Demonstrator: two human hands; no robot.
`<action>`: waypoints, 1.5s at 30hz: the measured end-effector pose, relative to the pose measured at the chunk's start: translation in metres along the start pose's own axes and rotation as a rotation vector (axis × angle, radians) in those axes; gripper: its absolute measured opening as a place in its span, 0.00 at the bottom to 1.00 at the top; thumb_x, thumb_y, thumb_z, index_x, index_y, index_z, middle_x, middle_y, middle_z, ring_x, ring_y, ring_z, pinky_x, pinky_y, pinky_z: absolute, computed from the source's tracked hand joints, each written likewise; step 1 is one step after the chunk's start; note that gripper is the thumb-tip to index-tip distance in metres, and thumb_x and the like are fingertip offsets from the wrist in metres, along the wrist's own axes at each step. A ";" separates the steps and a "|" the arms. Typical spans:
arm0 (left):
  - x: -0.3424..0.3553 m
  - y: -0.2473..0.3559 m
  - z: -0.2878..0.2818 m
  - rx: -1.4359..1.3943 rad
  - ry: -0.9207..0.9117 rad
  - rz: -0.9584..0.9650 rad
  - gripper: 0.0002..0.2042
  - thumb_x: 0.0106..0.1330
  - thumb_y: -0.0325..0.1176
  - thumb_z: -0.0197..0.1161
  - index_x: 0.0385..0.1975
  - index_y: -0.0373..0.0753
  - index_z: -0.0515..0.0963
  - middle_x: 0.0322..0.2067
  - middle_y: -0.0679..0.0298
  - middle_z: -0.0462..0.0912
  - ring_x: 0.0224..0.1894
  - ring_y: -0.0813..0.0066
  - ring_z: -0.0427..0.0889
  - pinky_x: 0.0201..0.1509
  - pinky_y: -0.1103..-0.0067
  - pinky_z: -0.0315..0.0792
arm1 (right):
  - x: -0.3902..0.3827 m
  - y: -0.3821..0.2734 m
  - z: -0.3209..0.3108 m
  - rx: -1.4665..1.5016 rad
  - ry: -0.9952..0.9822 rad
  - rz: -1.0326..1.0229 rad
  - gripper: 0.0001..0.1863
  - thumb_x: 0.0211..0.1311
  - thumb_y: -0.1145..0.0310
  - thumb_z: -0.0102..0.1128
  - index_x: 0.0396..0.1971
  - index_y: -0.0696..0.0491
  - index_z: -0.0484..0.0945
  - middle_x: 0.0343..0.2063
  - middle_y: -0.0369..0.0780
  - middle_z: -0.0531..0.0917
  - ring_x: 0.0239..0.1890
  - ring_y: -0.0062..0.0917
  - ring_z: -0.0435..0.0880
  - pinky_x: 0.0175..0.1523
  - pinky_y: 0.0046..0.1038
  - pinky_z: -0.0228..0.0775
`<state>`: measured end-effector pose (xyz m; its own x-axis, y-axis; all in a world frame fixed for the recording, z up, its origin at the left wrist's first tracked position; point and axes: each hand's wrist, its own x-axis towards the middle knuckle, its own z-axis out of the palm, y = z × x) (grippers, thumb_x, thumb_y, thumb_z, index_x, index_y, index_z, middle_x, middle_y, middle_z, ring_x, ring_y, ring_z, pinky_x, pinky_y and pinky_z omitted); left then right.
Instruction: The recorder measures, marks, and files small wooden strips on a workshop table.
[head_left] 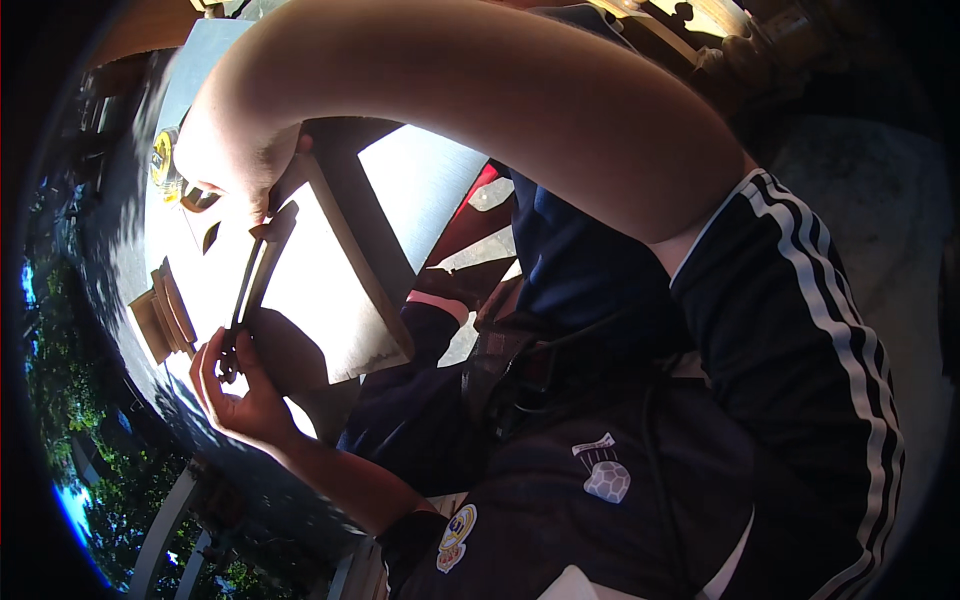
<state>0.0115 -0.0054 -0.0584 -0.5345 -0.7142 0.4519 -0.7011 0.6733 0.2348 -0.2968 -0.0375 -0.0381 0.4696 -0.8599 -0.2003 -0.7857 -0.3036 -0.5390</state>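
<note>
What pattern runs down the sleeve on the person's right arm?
The right sleeve is black with white stripes; best seen in the head view.

On the far left we see green foliage in sun and shade, with bright blue-white patches showing through low down. In the lower left we find a pale, slanting post. A round yellow item, partly hidden, sits toward the upper left. At the upper right we make out rounded brown wooden parts, and below them a grey floor.
</note>
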 end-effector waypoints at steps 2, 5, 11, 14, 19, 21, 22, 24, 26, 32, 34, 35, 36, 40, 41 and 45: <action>0.009 0.008 0.008 -0.023 -0.006 0.054 0.10 0.65 0.28 0.71 0.44 0.37 0.84 0.42 0.61 0.84 0.40 0.72 0.83 0.41 0.78 0.75 | -0.008 0.005 -0.008 -0.049 -0.019 -0.002 0.30 0.61 0.51 0.68 0.61 0.49 0.78 0.56 0.45 0.81 0.49 0.37 0.83 0.51 0.41 0.77; 0.011 0.014 0.015 -0.028 -0.017 0.020 0.11 0.66 0.29 0.70 0.46 0.36 0.83 0.43 0.60 0.83 0.41 0.71 0.83 0.42 0.77 0.76 | -0.009 0.007 -0.012 -0.083 -0.064 -0.018 0.30 0.62 0.51 0.68 0.62 0.49 0.77 0.56 0.45 0.81 0.49 0.37 0.83 0.50 0.41 0.78; 0.002 0.006 0.012 0.001 -0.006 -0.024 0.12 0.68 0.31 0.68 0.48 0.34 0.82 0.45 0.59 0.82 0.44 0.68 0.82 0.47 0.75 0.75 | -0.002 0.001 -0.012 -0.071 -0.139 -0.099 0.31 0.64 0.53 0.65 0.65 0.47 0.74 0.57 0.44 0.80 0.49 0.38 0.83 0.51 0.42 0.78; 0.006 0.009 0.018 -0.015 -0.006 -0.028 0.12 0.68 0.32 0.68 0.47 0.33 0.82 0.45 0.58 0.82 0.44 0.69 0.82 0.45 0.75 0.76 | -0.004 0.005 -0.015 -0.172 -0.080 -0.132 0.31 0.63 0.54 0.67 0.65 0.47 0.74 0.58 0.43 0.80 0.49 0.37 0.82 0.51 0.42 0.78; 0.000 0.000 0.012 -0.033 0.028 -0.063 0.12 0.68 0.33 0.68 0.46 0.34 0.82 0.44 0.59 0.82 0.43 0.70 0.83 0.44 0.77 0.77 | -0.004 -0.011 -0.012 -0.152 -0.047 -0.046 0.32 0.62 0.53 0.68 0.64 0.48 0.75 0.60 0.44 0.79 0.55 0.40 0.80 0.58 0.45 0.72; 0.001 0.001 0.013 -0.059 0.026 -0.083 0.12 0.68 0.33 0.69 0.46 0.35 0.82 0.43 0.60 0.83 0.41 0.72 0.82 0.42 0.79 0.76 | -0.008 -0.017 -0.015 -0.353 0.015 -0.068 0.33 0.62 0.53 0.68 0.65 0.49 0.72 0.60 0.44 0.79 0.55 0.40 0.80 0.57 0.44 0.73; 0.002 0.006 0.014 -0.052 0.021 -0.090 0.11 0.68 0.33 0.69 0.45 0.35 0.82 0.42 0.61 0.82 0.40 0.73 0.82 0.40 0.79 0.75 | -0.010 -0.019 -0.016 -0.352 -0.013 -0.056 0.34 0.61 0.53 0.69 0.65 0.49 0.72 0.59 0.44 0.79 0.56 0.40 0.80 0.59 0.44 0.72; 0.005 0.012 0.021 -0.113 0.004 -0.070 0.12 0.67 0.33 0.69 0.45 0.35 0.82 0.42 0.61 0.82 0.39 0.73 0.82 0.40 0.78 0.77 | -0.010 -0.005 -0.013 -0.303 -0.028 -0.034 0.34 0.56 0.49 0.71 0.58 0.53 0.77 0.54 0.45 0.82 0.53 0.39 0.81 0.57 0.42 0.72; 0.004 0.008 0.021 -0.140 0.009 -0.058 0.11 0.67 0.33 0.69 0.45 0.36 0.82 0.42 0.60 0.81 0.40 0.72 0.83 0.40 0.77 0.79 | -0.019 -0.009 -0.013 -0.313 0.060 -0.083 0.30 0.53 0.44 0.72 0.44 0.56 0.85 0.40 0.44 0.87 0.42 0.37 0.84 0.48 0.39 0.74; 0.003 0.016 0.015 -0.119 0.025 -0.086 0.13 0.64 0.37 0.71 0.43 0.37 0.84 0.42 0.57 0.83 0.46 0.64 0.82 0.51 0.72 0.76 | -0.020 0.004 -0.005 -0.070 0.073 0.008 0.30 0.49 0.43 0.76 0.40 0.54 0.84 0.30 0.43 0.86 0.35 0.32 0.86 0.41 0.33 0.76; 0.005 0.015 0.015 -0.130 0.038 -0.088 0.13 0.63 0.37 0.72 0.42 0.37 0.84 0.43 0.57 0.83 0.45 0.63 0.82 0.52 0.71 0.76 | -0.022 0.001 -0.007 -0.021 0.046 0.008 0.28 0.50 0.45 0.75 0.39 0.54 0.82 0.32 0.44 0.86 0.35 0.32 0.86 0.41 0.32 0.76; 0.006 0.017 0.016 -0.117 0.041 -0.088 0.12 0.63 0.35 0.71 0.42 0.37 0.84 0.42 0.57 0.83 0.46 0.63 0.82 0.51 0.71 0.76 | -0.020 0.010 -0.005 0.027 0.015 0.025 0.26 0.51 0.48 0.75 0.40 0.55 0.81 0.32 0.44 0.85 0.35 0.32 0.85 0.41 0.33 0.76; 0.006 0.019 0.015 -0.150 0.043 -0.110 0.11 0.62 0.34 0.72 0.42 0.37 0.84 0.42 0.57 0.83 0.45 0.64 0.83 0.50 0.72 0.77 | -0.021 0.007 -0.002 0.026 0.075 0.045 0.24 0.53 0.51 0.74 0.40 0.54 0.81 0.31 0.43 0.85 0.34 0.33 0.85 0.41 0.34 0.76; 0.007 0.038 0.011 -0.151 0.100 -0.219 0.12 0.56 0.31 0.77 0.38 0.38 0.85 0.40 0.59 0.83 0.43 0.67 0.84 0.46 0.74 0.79 | -0.040 0.003 -0.010 0.040 0.065 0.093 0.20 0.59 0.52 0.68 0.38 0.54 0.80 0.40 0.45 0.82 0.44 0.35 0.81 0.47 0.35 0.73; 0.005 0.036 0.008 -0.106 0.126 -0.213 0.12 0.54 0.32 0.78 0.36 0.38 0.85 0.39 0.59 0.84 0.42 0.67 0.85 0.45 0.75 0.79 | -0.044 -0.005 -0.014 0.025 0.095 0.075 0.18 0.60 0.54 0.68 0.36 0.55 0.79 0.37 0.45 0.82 0.41 0.34 0.81 0.46 0.34 0.73; 0.000 0.022 0.016 -0.165 0.231 -0.223 0.13 0.52 0.37 0.79 0.34 0.42 0.86 0.36 0.64 0.83 0.41 0.66 0.83 0.49 0.70 0.73 | -0.042 -0.002 -0.009 0.134 0.122 0.049 0.15 0.62 0.61 0.67 0.34 0.58 0.77 0.26 0.43 0.80 0.30 0.29 0.78 0.37 0.32 0.70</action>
<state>-0.0116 0.0061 -0.0666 -0.2430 -0.7977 0.5520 -0.6926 0.5411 0.4770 -0.3187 -0.0045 -0.0216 0.3734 -0.9181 -0.1326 -0.7419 -0.2097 -0.6369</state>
